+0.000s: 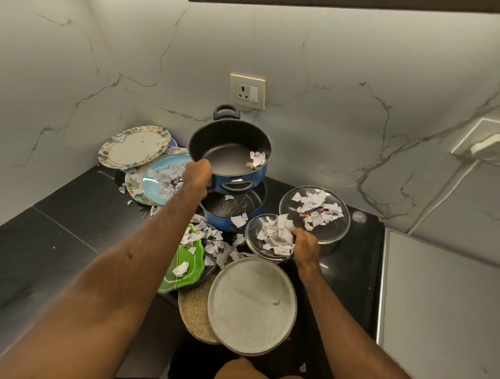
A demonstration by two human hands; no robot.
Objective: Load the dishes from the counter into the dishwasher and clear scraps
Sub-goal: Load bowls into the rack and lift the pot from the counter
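pot (224, 159) held by its rim in the left hand (197, 175); right hand (305, 243) grips a lid (253, 226) holding paper scraps (276, 232).

Walls (324, 67): pale marble-look panels with grey veining, meeting in a corner at rear left.
Dark strip (324, 1): runs along the top edge above the rear wall.
Wall socket (247, 90): cream plate with one outlet and a white switch, on the rear wall.
Second socket (480, 140): right wall, white plug seated, white cable (446, 194) running down the wall.
Table (67, 216): glossy black stone with one straight seam and dull reflections.
Pale flat panel (438, 297): metal-edged, just beside the table at right.
Light: soft, even.
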